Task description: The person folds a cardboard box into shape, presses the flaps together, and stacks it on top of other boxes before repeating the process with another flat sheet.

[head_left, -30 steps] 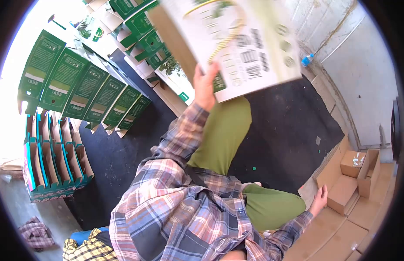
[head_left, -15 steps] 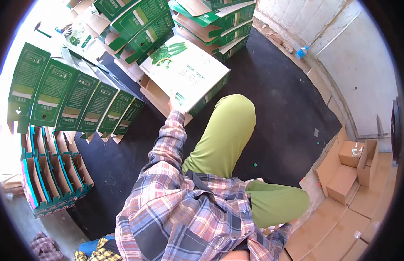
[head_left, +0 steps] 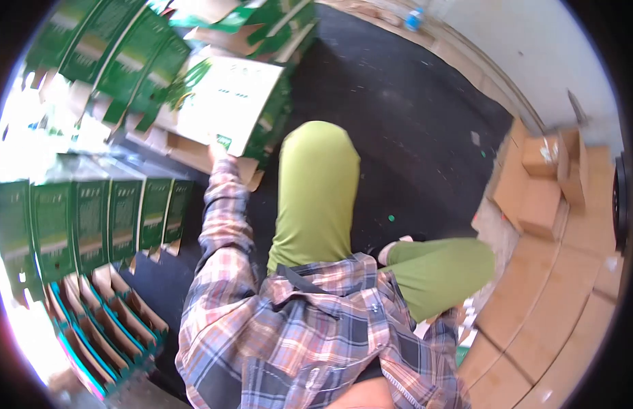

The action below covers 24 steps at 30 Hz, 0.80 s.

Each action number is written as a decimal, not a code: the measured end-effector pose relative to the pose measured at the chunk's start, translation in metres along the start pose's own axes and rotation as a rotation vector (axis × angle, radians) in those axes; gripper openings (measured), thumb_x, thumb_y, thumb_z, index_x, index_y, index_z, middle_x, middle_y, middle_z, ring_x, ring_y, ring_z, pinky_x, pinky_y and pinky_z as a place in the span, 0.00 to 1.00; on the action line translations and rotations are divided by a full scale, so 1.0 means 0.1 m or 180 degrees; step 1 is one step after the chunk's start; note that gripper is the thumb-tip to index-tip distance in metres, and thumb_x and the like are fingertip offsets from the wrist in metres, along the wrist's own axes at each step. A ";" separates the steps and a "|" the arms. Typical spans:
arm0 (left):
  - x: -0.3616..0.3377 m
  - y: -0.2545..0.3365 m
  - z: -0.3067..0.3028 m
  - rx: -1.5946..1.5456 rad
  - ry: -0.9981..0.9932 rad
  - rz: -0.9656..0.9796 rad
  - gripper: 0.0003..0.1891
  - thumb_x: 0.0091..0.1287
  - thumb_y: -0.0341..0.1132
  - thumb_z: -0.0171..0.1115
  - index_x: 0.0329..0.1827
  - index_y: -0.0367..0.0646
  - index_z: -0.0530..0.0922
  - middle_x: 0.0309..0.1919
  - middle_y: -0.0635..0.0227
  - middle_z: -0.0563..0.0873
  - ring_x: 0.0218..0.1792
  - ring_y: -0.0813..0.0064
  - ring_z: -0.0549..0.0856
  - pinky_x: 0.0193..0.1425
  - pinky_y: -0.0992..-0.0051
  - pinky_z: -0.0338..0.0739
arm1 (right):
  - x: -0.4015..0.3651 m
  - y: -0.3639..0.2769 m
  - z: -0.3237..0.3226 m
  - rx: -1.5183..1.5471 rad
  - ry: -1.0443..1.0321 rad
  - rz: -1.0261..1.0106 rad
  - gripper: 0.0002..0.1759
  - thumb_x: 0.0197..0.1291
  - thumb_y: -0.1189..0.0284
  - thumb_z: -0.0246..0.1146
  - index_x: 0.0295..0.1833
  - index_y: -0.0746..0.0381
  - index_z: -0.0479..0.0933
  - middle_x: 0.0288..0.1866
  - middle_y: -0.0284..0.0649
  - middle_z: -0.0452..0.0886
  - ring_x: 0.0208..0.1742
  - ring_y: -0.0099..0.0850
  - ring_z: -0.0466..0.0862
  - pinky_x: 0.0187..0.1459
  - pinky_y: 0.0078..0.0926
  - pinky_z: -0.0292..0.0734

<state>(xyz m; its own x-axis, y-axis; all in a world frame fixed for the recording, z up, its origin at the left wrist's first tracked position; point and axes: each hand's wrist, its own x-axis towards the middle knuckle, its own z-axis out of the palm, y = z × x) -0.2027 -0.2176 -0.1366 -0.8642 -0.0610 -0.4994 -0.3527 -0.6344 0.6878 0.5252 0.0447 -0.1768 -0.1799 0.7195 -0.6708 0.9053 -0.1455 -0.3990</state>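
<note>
My left hand [head_left: 218,151] is at the near edge of a white and green printed carton [head_left: 229,102] with vegetables pictured on its top. Its fingers appear closed on that edge, though blur softens them. Brown open flaps [head_left: 187,147] stick out on the carton's near side. My right sleeve [head_left: 442,334] reaches down at the lower right, past my bent knee, and the right hand itself is not visible. Some white and green printed pieces [head_left: 468,320] show beside that sleeve.
Green cartons [head_left: 125,61] stand stacked at the upper left, with another row [head_left: 91,218] below. Open brown-lined boxes [head_left: 108,330] sit at the lower left. Brown cardboard boxes [head_left: 535,252] line the right side. A black mat [head_left: 412,129] covers the floor; a blue bottle [head_left: 413,19] lies by the wall.
The view has swung, so the cartons and my left arm appear farther left. My left hand stays at the carton's edge. More of the printed pieces shows by my right sleeve.
</note>
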 end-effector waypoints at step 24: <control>-2.53 0.06 1.70 0.2399 -0.2075 0.3010 0.15 0.68 0.32 0.55 0.55 0.35 0.76 0.53 0.63 0.80 0.53 0.73 0.77 0.61 0.73 0.69 | -1.48 1.43 0.58 0.4055 0.1168 0.3288 0.12 0.61 0.65 0.57 0.47 0.57 0.76 0.44 0.35 0.79 0.43 0.34 0.81 0.42 0.43 0.77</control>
<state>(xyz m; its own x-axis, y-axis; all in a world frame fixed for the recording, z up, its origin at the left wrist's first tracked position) -0.0474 -0.0750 0.0836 -0.8185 0.2703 0.5069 0.5327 0.0269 0.8459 0.6594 -0.1225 -0.1708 0.5091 0.0605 -0.8586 -0.3215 -0.9119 -0.2549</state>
